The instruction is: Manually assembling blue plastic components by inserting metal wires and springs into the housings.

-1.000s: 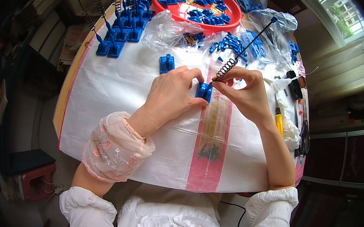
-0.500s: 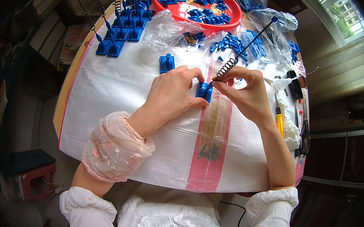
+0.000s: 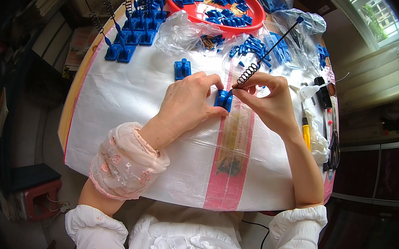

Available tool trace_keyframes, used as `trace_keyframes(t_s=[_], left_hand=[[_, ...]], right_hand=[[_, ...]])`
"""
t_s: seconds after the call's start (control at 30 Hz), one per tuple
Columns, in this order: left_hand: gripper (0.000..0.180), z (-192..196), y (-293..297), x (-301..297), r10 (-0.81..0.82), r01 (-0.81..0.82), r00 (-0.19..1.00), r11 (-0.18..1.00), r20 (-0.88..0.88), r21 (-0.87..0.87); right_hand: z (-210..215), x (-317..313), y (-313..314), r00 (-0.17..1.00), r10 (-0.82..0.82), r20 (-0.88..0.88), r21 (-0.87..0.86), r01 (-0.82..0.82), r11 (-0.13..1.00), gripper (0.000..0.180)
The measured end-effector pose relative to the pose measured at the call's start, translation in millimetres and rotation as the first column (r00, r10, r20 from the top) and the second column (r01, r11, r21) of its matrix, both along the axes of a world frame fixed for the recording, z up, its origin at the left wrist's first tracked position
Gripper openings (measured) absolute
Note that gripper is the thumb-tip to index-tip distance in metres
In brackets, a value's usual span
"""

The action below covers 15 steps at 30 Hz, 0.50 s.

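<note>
Hands on blue clip, unmoved.

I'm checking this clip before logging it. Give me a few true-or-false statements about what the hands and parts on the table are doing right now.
1. The left hand presses a small blue plastic base against the white woven sheet. True.
2. The right hand holds a yellow-handled tool. False: it pinches a black coiled spring rod; the yellow-handled tool lies untouched by the table's right edge.
3. The red tray at the far side holds loose blue parts. True.
4. The red tray sits between the two hands. False: it lies beyond both hands.
5. A single blue piece lies on the sheet just beyond the left hand. True.
</note>
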<state>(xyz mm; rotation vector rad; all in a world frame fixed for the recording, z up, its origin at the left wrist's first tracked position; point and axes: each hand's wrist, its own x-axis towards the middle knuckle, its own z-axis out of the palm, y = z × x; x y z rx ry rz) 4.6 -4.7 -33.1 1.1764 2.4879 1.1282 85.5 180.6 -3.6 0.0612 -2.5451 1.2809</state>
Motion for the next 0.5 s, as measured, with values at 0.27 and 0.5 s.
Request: trace_keyframes(t_s=[0.27,0.5], left_hand=[[0.045,-0.9,0.1,-0.3,-0.001,0.001,1.000,1.000,-0.004,-0.008],[0.045,-1.6,0.0,-0.6,0.000,0.000,1.000,1.000,-0.013,0.001]], right_hand=[[0.1,0.0,-0.7,1.000,-0.006,-0.009,0.003,0.006,1.000,0.006],[1.6,0.1,-0.7,1.000,-0.005,-0.006,0.018,0.005,1.000,0.006]])
